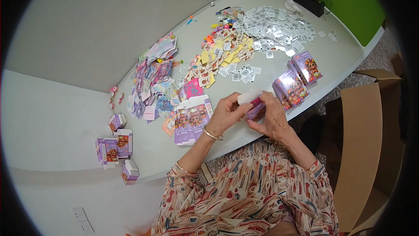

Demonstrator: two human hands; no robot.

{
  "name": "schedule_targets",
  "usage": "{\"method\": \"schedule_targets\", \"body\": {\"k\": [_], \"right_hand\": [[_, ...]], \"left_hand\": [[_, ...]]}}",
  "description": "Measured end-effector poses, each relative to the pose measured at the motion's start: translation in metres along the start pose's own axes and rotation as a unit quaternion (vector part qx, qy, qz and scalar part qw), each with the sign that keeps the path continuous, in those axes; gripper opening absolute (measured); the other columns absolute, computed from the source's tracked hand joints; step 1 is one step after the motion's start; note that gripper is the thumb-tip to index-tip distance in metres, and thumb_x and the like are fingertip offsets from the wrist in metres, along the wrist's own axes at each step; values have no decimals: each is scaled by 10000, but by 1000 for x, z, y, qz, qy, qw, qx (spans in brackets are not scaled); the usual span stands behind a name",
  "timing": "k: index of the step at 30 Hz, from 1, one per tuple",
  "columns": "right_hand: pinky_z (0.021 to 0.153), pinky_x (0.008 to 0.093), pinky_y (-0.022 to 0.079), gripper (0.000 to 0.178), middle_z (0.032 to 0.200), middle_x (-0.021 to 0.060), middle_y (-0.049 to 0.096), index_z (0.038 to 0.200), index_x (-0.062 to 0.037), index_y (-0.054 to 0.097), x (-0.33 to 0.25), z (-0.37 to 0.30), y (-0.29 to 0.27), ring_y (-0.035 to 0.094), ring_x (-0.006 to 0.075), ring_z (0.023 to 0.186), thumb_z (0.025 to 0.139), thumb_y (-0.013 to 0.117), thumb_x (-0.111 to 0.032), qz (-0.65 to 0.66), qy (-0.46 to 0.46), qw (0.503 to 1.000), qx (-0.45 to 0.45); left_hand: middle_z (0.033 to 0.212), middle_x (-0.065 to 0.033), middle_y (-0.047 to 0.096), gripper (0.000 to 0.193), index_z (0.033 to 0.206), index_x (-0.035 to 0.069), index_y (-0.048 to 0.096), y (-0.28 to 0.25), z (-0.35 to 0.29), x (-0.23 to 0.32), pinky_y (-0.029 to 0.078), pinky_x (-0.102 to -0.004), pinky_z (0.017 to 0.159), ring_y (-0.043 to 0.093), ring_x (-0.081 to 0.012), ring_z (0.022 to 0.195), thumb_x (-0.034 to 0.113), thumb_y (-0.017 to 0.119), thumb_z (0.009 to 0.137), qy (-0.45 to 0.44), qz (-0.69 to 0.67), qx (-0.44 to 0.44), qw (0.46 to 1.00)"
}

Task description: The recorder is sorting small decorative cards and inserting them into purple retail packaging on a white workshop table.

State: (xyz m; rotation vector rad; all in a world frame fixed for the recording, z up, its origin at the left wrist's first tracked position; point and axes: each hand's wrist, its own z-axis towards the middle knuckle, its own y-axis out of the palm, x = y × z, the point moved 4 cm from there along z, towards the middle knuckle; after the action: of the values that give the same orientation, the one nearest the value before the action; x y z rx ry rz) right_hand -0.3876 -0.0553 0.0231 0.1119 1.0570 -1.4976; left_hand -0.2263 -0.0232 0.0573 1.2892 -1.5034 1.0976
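Between my two hands is a small purple carton (256,111) with a white flap raised at its top. My left hand (228,113) pinches the flap side, a bangle on its wrist. Around the carton's right side curl the fingers of my right hand (274,118). Flattened purple cartons (192,120) with printed cartoon figures lie left of my left hand, beside a pink card (192,88). Just right of my right hand, purple boxes (293,88) stand together, and another purple box (308,68) is behind them.
Piles cover the table's far side: white printed packets (279,26), yellow and brown cards (231,48), and pastel packets (150,72). More purple cartons (124,143) sit at the left edge. A tape dispenser (307,1) stands at the far right. An open cardboard box (360,127) is beside the table.
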Motion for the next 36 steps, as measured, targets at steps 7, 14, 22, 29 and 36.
{"method": "schedule_targets", "body": {"k": [7, 14, 22, 29, 36], "right_hand": [[855, 423, 421, 867, 1141, 223, 530, 1287, 24, 355, -2, 6, 4, 548, 373, 1011, 613, 826, -252, -4, 27, 999, -35], [831, 424, 474, 960, 1043, 234, 546, 1340, 85, 291, 0, 11, 12, 557, 383, 980, 633, 834, -273, -6, 32, 999, 4], [739, 399, 521, 904, 1027, 213, 555, 1313, 74, 314, -11, 15, 4, 581, 365, 939, 622, 811, -229, 5, 58, 998, -9], [712, 402, 528, 875, 1001, 200, 555, 1302, 71, 321, -17, 13, 2, 588, 356, 934, 637, 792, -248, -9, 45, 999, -7], [720, 424, 522, 890, 1073, 219, 515, 1322, 66, 279, -18, 11, 2, 555, 379, 989, 642, 780, -215, -18, 53, 998, -34]], "left_hand": [[1009, -60, 657, 348, 1207, 6, 585, 8, -6, 3, 504, -274, 653, 611, -130, 758, 158, 642, 899, 83, 5, 23, 996], [1158, -203, 628, 330, 1213, -3, 599, 27, -23, 16, 492, -353, 878, 600, -308, 1051, 118, 600, 906, 288, 347, 133, 883], [1032, -55, 671, 274, 1178, -36, 626, 10, -11, 2, 490, -208, 776, 594, -69, 888, 79, 614, 930, 89, 41, 141, 985], [937, -44, 688, 241, 1147, -26, 649, 11, -14, 2, 492, -219, 693, 588, -51, 818, 67, 610, 928, 84, 113, 174, 975], [1077, -232, 623, 431, 1246, -41, 515, 31, -28, 22, 529, -400, 771, 646, -358, 929, -29, 560, 817, 249, 378, 135, 882]]}}
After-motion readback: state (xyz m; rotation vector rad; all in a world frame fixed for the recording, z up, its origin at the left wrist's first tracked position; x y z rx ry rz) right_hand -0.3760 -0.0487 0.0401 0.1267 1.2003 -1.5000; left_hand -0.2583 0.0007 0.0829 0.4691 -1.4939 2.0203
